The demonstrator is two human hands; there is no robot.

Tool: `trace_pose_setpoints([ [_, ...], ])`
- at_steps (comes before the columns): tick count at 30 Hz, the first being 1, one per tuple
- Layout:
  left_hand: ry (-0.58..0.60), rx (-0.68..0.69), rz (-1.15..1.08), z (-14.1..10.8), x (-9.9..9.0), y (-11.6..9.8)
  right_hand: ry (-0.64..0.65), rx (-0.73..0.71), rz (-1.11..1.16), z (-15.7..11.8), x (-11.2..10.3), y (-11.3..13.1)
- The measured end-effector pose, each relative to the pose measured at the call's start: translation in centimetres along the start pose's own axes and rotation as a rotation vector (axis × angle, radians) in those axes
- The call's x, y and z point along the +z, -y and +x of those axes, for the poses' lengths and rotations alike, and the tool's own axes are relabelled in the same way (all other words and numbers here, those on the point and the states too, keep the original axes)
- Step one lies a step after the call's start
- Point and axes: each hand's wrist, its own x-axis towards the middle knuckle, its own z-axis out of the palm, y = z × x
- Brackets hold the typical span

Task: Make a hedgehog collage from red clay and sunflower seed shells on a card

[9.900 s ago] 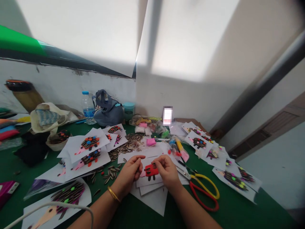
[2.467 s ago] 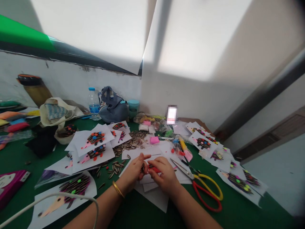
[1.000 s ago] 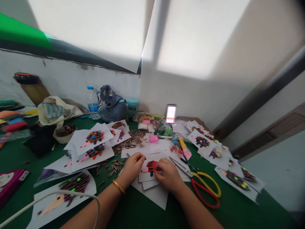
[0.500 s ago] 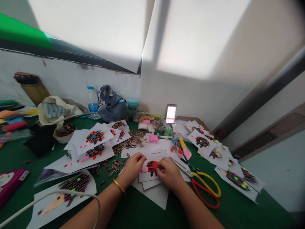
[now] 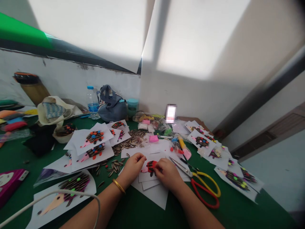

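In the middle of the head view, a small hedgehog picture (image 5: 150,166) lies on stacked white paper. It has a red body set with dark striped seeds and a pink snout. My right hand (image 5: 168,173) rests at the right edge of the red body, its fingertips pinched together; whatever is between them is hidden. On the other side, my left hand (image 5: 133,165), with a gold bangle at the wrist, is closed in a pinch beside the snout. I cannot make out what it holds. Loose sunflower seeds (image 5: 115,166) are scattered left of it.
Scissors (image 5: 206,188) with yellow and red handles lie right of my right hand. Finished-looking hedgehog pictures (image 5: 95,137) are piled left, others (image 5: 202,141) right. Behind are a seed heap (image 5: 132,140), pink clay (image 5: 153,138) and a water bottle (image 5: 92,103). A white cable (image 5: 59,191) crosses the front left.
My right hand's fingers have shifted slightly at the red body's right edge, and more of the red shows there. My left hand has stayed in place.
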Motion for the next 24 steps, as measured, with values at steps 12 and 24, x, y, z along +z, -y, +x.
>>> trace_pose_setpoints([
  [12,0.028,-0.029,-0.090,-0.1,0.1,0.0,0.018,-0.020,-0.053,0.1,0.4,-0.3],
  [24,0.359,-0.401,-0.796,-1.7,-0.6,-2.2,-0.203,-0.057,0.286,0.0,-1.0,0.5],
])
